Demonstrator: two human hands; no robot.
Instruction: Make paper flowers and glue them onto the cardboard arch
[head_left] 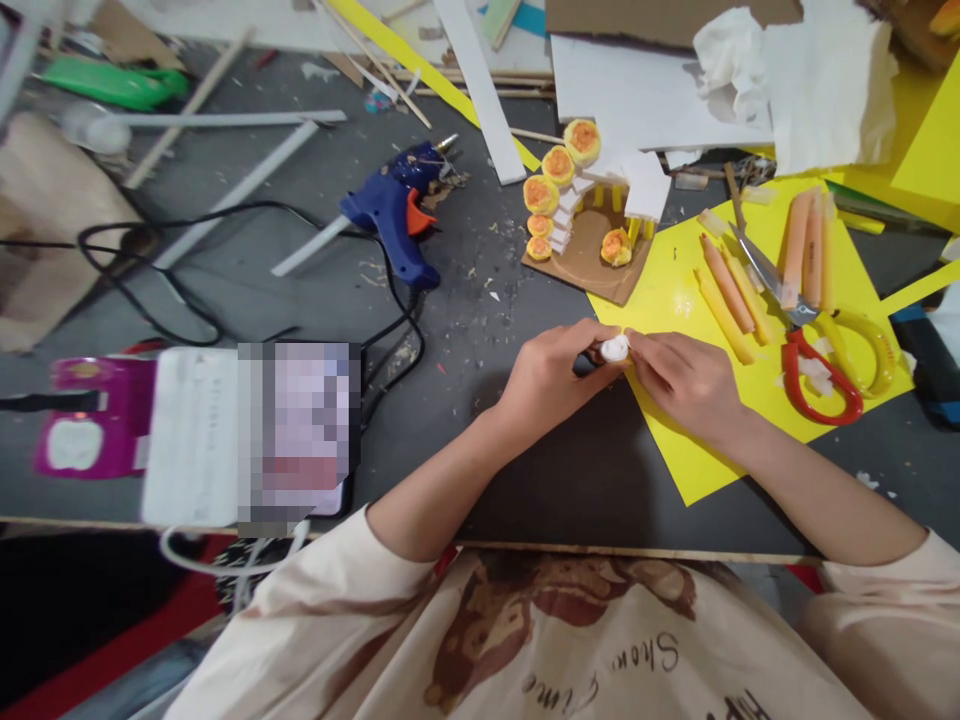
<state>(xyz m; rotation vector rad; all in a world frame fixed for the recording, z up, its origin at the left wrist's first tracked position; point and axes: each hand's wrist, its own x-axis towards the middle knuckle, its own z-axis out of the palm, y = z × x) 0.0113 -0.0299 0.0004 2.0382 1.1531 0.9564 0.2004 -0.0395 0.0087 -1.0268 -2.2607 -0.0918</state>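
My left hand (551, 375) is closed around a small dark object with a white round end (615, 349), held just above the dark table. My right hand (679, 378) meets it from the right, fingertips pinched at that white end, resting over the edge of a yellow paper sheet (675, 300). Just beyond the hands stands a small cardboard model (589, 245) with white steps and orange-yellow discs.
A blue glue gun (397, 215) with a black cord lies left of the model. Red-and-yellow scissors (817, 370) and several orange and yellow rolled sticks (739, 290) lie on the yellow sheet. White strips, wood sticks and tissue clutter the back. A phone on a stand (296, 430) sits at left.
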